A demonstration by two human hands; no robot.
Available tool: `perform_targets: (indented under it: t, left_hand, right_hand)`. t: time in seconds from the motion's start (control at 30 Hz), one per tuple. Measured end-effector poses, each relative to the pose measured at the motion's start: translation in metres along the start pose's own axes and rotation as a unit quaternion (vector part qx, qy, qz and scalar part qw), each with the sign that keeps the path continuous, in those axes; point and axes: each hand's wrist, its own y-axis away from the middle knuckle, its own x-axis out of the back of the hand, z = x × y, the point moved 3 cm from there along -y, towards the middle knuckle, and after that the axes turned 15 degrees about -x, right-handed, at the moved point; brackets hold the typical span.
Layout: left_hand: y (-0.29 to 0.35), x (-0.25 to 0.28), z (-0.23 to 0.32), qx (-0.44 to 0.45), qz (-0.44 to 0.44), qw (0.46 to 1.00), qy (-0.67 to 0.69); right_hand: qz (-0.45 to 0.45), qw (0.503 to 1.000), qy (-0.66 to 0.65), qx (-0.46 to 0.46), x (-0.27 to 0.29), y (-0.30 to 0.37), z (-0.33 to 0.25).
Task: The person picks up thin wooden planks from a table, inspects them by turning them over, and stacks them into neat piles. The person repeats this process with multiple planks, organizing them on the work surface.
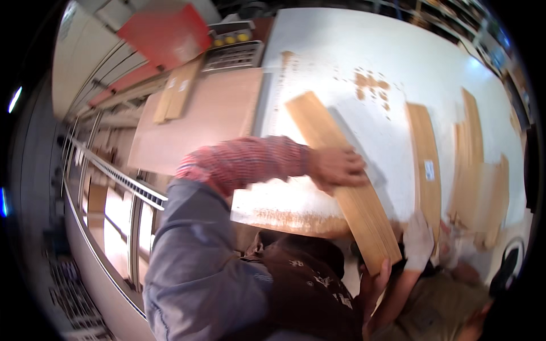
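Note:
A long, flat wooden board point(324, 126) slants across the white tabletop, its near end reaching past the front edge. My left hand point(340, 167), below a red knitted cuff, lies over the middle of the board with its fingers curled round the edge. At the board's near end my right hand point(376, 284) grips it, thumb along the side; the rest of that hand is partly hidden. Just right of it, another person's pale gloved hand point(418, 241) touches the lower part of a second board point(424, 150) bearing a white label.
More wooden boards point(469, 153) lie at the right of the white table point(318, 45). Brown dust point(371, 84) is scattered on it. At left are a pinkish panel point(222, 108), two narrow boards point(177, 94), a red machine part point(165, 34) and a metal rail point(122, 173). A co-worker point(443, 307) is close at right.

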Motion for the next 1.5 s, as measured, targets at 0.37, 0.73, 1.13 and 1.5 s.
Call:
perform_targets:
  t: [0.37,0.73,1.13,1.5]
  left_hand:
    - [0.06,0.005,-0.015,0.199,0.225,0.954,0.009]
    - [0.404,0.014,0.049,0.716,0.201,0.66,-0.104]
    - [0.644,-0.002,0.106,0.881,0.141,0.425,-0.153]
    - [0.714,-0.003,0.096,0.914,0.146,0.365,-0.1]
  right_hand:
    - [0.131,0.982,-0.137,-0.017,0.092,-0.006,0.059]
    - [0.178,0.919,0.315,0.155,0.004,-0.107,-0.051]
    - [-0.257,0.775,0.554,-0.162,-0.274,-0.042,-0.042]
    - [-0.365,0.851,0.377,0.022,-0.581,-0.133,0.029]
